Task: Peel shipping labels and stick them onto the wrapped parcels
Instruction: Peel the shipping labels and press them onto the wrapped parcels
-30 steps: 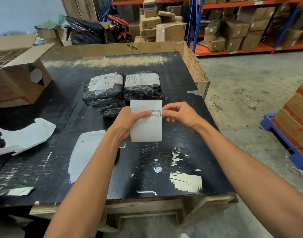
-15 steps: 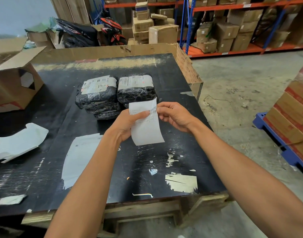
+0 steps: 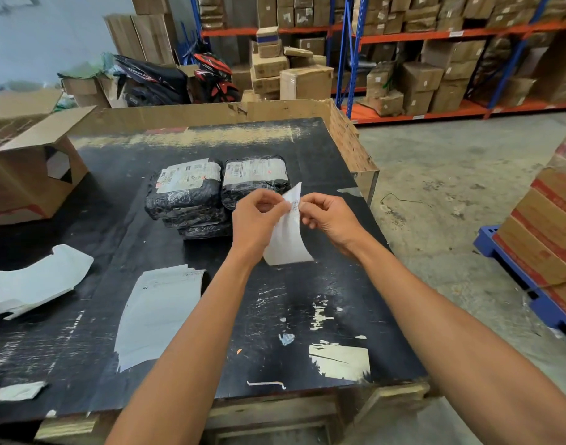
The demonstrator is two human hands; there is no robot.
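I hold a white shipping label (image 3: 286,239) above the black table (image 3: 275,316), just in front of the parcels. My left hand (image 3: 257,218) pinches its upper left part and my right hand (image 3: 331,218) pinches its top right corner, where a barcode shows. The sheet hangs curled and twisted edge-on. Two stacks of black-wrapped parcels sit side by side: the left stack (image 3: 186,194) and the right stack (image 3: 254,178), each with a label on its top parcel. A pile of white label sheets (image 3: 159,316) lies on the table near my left forearm.
An open cardboard box (image 3: 28,175) stands at the table's left. White backing paper (image 3: 34,284) lies at the left edge. Cardboard walls rim the table's far and right sides. A blue pallet with boxes (image 3: 548,239) is on the floor at right; shelving racks stand behind.
The label has turned from flat, facing me, to twisted edge-on and curled. Both hands have drawn closer together at its top edge.
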